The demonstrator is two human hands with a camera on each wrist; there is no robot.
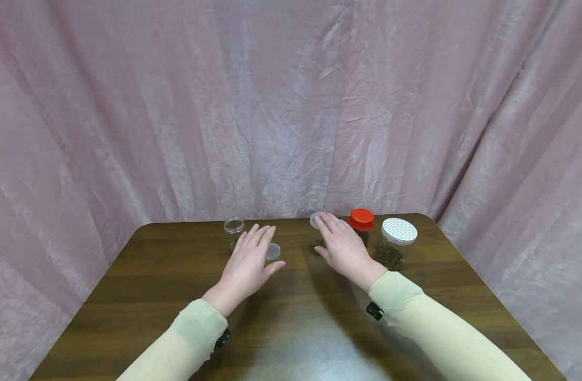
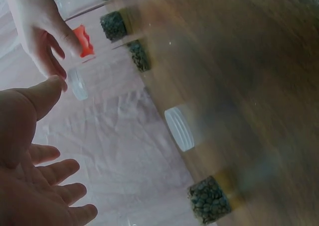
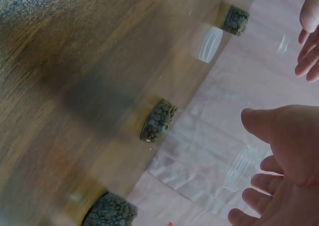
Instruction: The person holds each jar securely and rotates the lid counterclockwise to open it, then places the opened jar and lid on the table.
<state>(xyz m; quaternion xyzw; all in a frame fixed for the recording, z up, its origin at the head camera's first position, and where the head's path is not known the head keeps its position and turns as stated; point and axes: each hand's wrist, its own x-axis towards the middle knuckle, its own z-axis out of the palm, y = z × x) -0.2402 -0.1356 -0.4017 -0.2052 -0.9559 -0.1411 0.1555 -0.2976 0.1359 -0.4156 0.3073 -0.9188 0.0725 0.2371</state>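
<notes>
My left hand [image 1: 245, 262] hovers over the table with its fingers spread and nothing in them. Just beyond it stands a clear jar [image 1: 234, 226], whose dark pellets [image 2: 209, 200] show low down in the left wrist view. A loose translucent lid [image 1: 273, 251] lies beside that hand. Fingers extended and holding nothing, my right hand [image 1: 340, 246] is in front of a second clear jar [image 3: 239, 169] with brown pellets [image 3: 158, 120] at its bottom. In the head view that hand hides part of this jar; whether they touch, I cannot tell.
To the right, a jar with a red lid [image 1: 362, 219] stands next to a wider jar with a white patterned lid [image 1: 399, 231]; both hold dark pellets. The brown wooden table [image 1: 281, 338] ends at a pink curtain [image 1: 281, 132] behind the jars.
</notes>
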